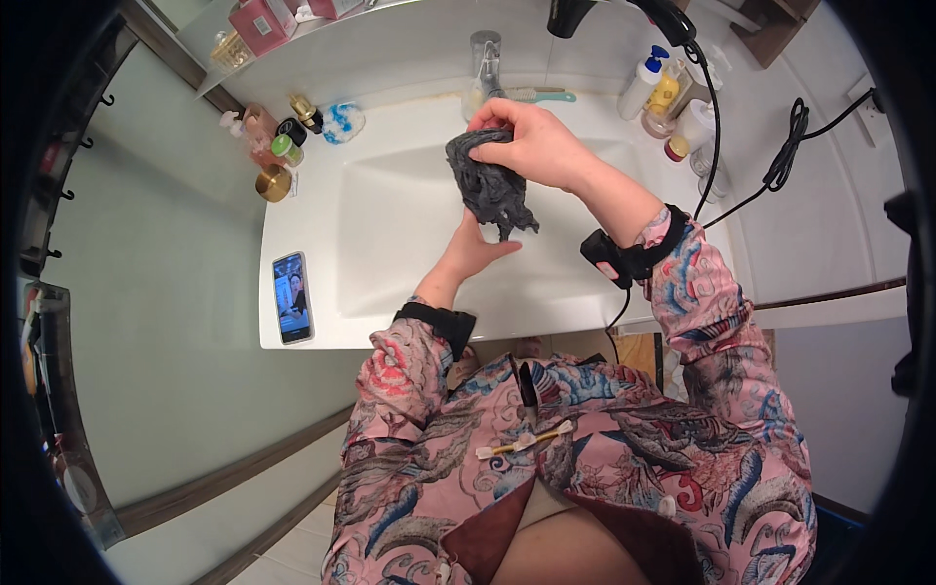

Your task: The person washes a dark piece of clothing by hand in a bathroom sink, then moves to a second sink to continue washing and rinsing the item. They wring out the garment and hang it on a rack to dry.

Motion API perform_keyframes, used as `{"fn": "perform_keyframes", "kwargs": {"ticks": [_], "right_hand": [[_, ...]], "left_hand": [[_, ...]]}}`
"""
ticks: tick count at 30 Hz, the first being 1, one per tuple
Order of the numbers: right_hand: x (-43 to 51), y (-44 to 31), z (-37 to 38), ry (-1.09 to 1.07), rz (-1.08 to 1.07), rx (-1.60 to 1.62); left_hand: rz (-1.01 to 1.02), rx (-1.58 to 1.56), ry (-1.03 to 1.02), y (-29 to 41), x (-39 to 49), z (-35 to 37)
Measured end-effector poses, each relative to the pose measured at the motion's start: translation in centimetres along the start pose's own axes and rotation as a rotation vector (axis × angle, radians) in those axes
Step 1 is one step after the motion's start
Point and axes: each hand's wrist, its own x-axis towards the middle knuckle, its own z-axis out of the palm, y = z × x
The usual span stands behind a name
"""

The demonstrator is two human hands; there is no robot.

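Observation:
Over the white sink basin (395,241), my right hand (530,142) pinches the upper edge of a crumpled dark grey cloth (493,179), which looks wet and hangs in folds. Below the cloth is my left hand (475,252), thumb spread towards the right; its other fingers are partly hidden behind the cloth, so its hold on the cloth is unclear. The faucet (488,62) stands just behind my right hand. Both forearms wear black straps over patterned pink sleeves.
A lit phone (292,297) lies on the left counter. Small bottles, a gold lid (273,183) and a blue-white sponge (342,123) stand back left. A teal-handled comb (545,96) lies behind the basin. Right are pump bottles (641,84), jars and a hair dryer (662,22) with black cable.

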Motion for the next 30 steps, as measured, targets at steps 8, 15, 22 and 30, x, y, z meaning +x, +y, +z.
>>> {"fn": "perform_keyframes", "kwargs": {"ticks": [8, 15, 22, 30], "right_hand": [[-1.1, 2.9, -0.9, 0.025, -0.04, 0.527], [-4.5, 12.8, -1.8, -0.223, 0.366, 0.784], [-3.1, 13.7, 2.2, -0.227, 0.561, 1.156], [-4.3, 13.2, 2.2, -0.458, 0.38, 1.241]], "left_hand": [[-0.165, -0.558, 0.351, 2.2, 2.0, 0.0], [-0.218, -0.986, 0.381, 6.8, 1.4, -3.6], [-0.257, -1.062, 0.199, 7.5, 1.2, -2.8], [-0.196, -0.064, 0.125, 8.8, 2.4, -4.8]]}}
